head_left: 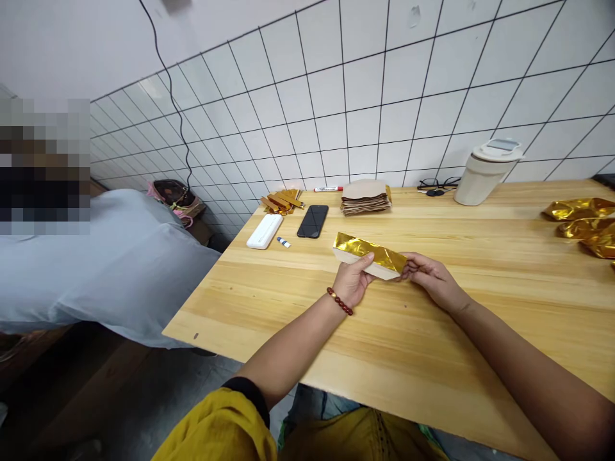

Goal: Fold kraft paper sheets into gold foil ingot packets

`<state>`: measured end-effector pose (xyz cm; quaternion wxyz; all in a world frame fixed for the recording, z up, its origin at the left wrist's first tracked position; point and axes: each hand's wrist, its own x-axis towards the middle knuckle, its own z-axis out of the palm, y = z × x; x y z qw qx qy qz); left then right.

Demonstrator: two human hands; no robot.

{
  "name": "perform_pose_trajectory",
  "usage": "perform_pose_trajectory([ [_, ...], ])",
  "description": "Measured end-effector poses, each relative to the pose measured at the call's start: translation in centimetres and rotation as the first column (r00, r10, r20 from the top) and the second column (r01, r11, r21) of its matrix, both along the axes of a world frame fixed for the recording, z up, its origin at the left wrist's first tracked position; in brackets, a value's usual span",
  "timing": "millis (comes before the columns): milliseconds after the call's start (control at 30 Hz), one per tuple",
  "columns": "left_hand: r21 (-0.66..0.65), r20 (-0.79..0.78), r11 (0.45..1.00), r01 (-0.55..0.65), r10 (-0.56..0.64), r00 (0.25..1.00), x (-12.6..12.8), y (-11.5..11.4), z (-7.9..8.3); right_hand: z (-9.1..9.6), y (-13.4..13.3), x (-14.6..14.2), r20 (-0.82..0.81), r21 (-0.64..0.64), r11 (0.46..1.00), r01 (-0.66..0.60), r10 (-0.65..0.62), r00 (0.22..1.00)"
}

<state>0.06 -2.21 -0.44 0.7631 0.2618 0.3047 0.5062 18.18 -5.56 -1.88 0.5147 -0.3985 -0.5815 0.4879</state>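
Note:
Above the table's middle, a folded piece of gold foil paper [379, 251] shows a shiny gold upper face and a pale side facing me. My left hand [354, 282] grips it from below, the thumb lying on its near side and a beaded bracelet on the wrist. At the paper's right end, my right hand [432, 278] pinches the corner with thumb and fingers. A stack of brown paper sheets [366, 198] lies behind it, with a few gold edges showing.
Behind on the left lie gold strips [283, 200], a white power bank [264, 231], a phone [312, 221] and a small tube [283, 242]. Along the wall are a red-and-white marker [328, 189], glasses [438, 186] and a lidded cup [486, 173]. Gold foil pieces [589, 227] sit right; a person [110, 262] is left.

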Motion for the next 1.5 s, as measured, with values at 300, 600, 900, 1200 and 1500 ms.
perform_pose_trajectory([
  [300,0.242,-0.213,0.970,0.013,0.040,0.976,0.5,-0.4,-1.2,0.5,-0.1,0.3,0.024,-0.064,0.998,0.018,-0.016,1.000],
  [600,0.300,-0.341,0.932,0.205,-0.096,0.935,0.3,-0.7,-1.2,0.4,0.2,-0.3,0.026,-0.119,0.990,0.080,-0.077,0.997],
  [900,0.236,-0.236,0.970,0.059,-0.001,0.972,0.3,-0.6,-0.9,0.2,0.3,0.3,0.003,-0.099,0.992,0.080,-0.081,0.997],
  [1200,0.216,-0.194,0.976,0.025,0.018,0.981,0.4,-0.6,-0.6,0.1,0.3,0.2,-0.049,-0.141,0.990,-0.005,-0.002,0.999],
  [1500,0.224,-0.265,0.958,0.180,-0.118,0.957,0.3,-1.0,-0.2,0.8,0.2,-0.5,-0.044,-0.150,0.987,0.050,-0.057,0.997],
])
